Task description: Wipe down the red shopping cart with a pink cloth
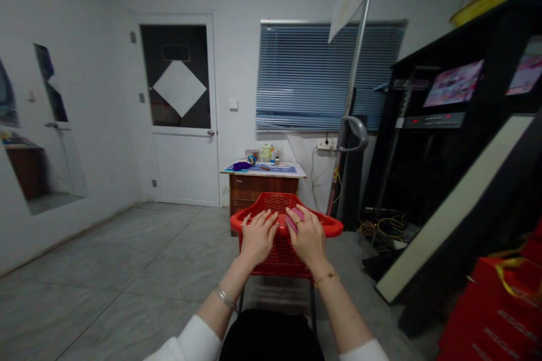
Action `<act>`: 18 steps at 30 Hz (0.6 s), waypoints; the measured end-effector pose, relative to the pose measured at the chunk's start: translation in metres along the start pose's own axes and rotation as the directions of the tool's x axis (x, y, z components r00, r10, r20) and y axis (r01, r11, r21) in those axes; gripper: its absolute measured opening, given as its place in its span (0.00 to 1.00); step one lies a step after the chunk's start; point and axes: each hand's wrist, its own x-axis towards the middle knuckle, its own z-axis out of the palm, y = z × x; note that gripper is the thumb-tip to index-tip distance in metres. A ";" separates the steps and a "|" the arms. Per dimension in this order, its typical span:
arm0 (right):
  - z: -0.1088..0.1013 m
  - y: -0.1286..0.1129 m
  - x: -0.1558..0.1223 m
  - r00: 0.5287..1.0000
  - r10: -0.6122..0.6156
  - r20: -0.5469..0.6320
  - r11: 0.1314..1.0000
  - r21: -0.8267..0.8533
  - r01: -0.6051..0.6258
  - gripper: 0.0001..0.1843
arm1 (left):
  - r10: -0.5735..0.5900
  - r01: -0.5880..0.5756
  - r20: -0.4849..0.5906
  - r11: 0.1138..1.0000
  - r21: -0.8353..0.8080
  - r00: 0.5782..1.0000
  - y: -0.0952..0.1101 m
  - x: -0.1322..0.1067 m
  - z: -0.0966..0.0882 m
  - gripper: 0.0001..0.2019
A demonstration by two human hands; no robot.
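Note:
A red plastic shopping cart [285,256] stands right in front of me, its basket wall full of small holes. My left hand [259,235] rests on the cart's near rim, fingers apart and laid over the red edge. Between the fingers and thumb of my right hand [308,237] is a pink cloth [293,218], pressed against the same rim; the hand covers much of it, so its full shape is hidden. Both hands are close together at the middle of the rim.
Beyond the cart, a wooden cabinet [271,185] carries bottles and a purple cloth [241,166]. A white door [186,166] is at the back left. On the right are a black rack [440,163], a leaning panel [453,208], cables [392,227] and red boxes [486,310].

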 end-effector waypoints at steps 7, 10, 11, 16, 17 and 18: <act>-0.023 0.084 -0.011 0.994 0.107 -0.015 0.994 0.006 -0.107 0.20 | -0.018 0.020 0.024 0.998 -0.052 1.000 0.000 0.000 -0.001 0.17; -0.024 0.104 -0.013 0.978 0.200 -0.061 0.980 0.024 -0.199 0.22 | -0.033 0.034 0.015 0.998 -0.053 0.999 0.004 0.000 0.001 0.17; -0.022 0.101 -0.013 0.972 0.221 -0.078 0.975 0.023 -0.220 0.22 | -0.037 0.037 0.012 0.998 -0.048 0.999 0.005 0.000 0.002 0.17; 0.001 0.032 -0.010 0.975 0.178 -0.136 0.984 0.023 -0.177 0.21 | -0.036 0.036 0.002 0.999 -0.010 0.999 0.008 0.001 0.004 0.17; 0.005 0.017 -0.009 0.983 0.134 -0.123 0.991 0.032 -0.131 0.21 | -0.035 0.035 0.001 0.999 -0.003 0.999 0.008 0.002 0.004 0.18; 0.007 0.005 -0.008 0.991 0.087 -0.103 0.996 0.040 -0.083 0.21 | -0.033 0.033 0.003 0.999 0.002 0.999 0.007 0.002 0.003 0.18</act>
